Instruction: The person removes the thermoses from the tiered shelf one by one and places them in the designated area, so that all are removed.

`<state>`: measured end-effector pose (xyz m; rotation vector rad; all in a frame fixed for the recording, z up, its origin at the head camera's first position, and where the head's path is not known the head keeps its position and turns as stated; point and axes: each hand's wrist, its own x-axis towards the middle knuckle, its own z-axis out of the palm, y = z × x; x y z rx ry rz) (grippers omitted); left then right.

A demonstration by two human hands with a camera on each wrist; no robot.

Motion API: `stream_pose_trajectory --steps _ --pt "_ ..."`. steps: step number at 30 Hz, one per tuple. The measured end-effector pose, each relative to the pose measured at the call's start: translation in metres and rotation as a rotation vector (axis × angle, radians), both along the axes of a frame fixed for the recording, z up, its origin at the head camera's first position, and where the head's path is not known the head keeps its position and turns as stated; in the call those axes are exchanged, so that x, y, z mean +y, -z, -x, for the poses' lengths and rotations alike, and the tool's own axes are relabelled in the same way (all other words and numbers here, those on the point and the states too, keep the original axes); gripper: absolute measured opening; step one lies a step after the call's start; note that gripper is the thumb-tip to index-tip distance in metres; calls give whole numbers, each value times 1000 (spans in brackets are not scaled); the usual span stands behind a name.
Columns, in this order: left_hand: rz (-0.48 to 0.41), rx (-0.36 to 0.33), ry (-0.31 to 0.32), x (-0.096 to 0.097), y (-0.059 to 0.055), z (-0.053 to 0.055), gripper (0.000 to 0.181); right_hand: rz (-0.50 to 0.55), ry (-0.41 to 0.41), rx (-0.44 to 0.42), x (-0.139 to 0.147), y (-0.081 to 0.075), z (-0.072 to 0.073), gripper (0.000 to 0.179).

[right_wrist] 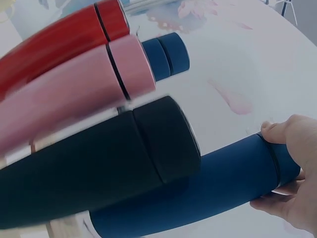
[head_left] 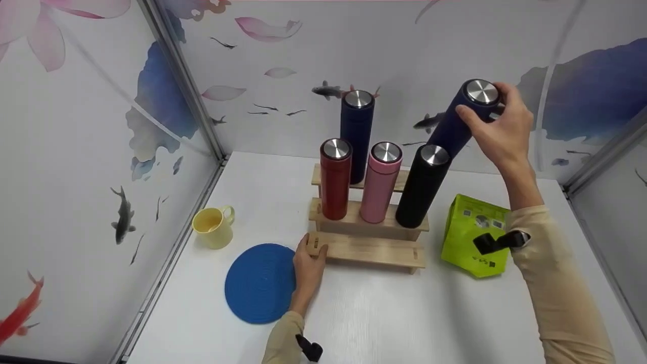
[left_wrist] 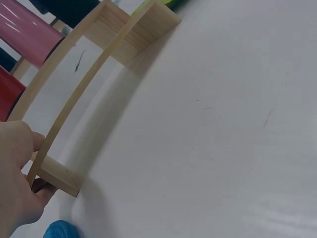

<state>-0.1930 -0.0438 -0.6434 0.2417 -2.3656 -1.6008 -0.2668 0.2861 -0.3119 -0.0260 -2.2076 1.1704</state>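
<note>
My right hand [head_left: 505, 126] grips a dark blue thermos [head_left: 452, 126] around its top, behind the black thermos [head_left: 423, 187]. The held thermos leans to the right; the black one partly hides its lower end. My left hand [head_left: 309, 268] pinches the left end of the lowest step of a wooden tiered rack [head_left: 369, 248], thumb on one face and fingers beneath in the left wrist view. On the middle step stand a red thermos [head_left: 335, 182], a pink thermos [head_left: 380, 184] and the black one. Another blue thermos [head_left: 357, 136] stands on the top step at left.
A yellow mug [head_left: 215, 230] stands at the left of the white table [head_left: 374, 323]. Beside my left hand lies a round blue mat [head_left: 259, 283]. A lime-green bag [head_left: 467, 237] is under my right forearm. Printed wall panels [head_left: 283, 111] enclose the back and sides.
</note>
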Motion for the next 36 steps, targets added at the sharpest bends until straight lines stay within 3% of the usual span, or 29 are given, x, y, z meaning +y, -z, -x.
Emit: stream_pose_trajectory --steps 6,18,24,31,36 --pt "-10 -14 -9 -2 -2 2 61 -12 42 -38 17 4 -8 62" --pt "2 -9 -14 -2 -1 0 59 -40 85 -98 47 29 -38 64" --pt "-1 -35 -7 -1 -3 0 59 -31 97 -106 54 46 -61 62" --pt "7 17 -1 -2 -2 1 60 -27 89 -123 50 56 -88 64" --pt "-9 18 4 -3 -2 0 60 -45 63 -144 46 62 -105 65"
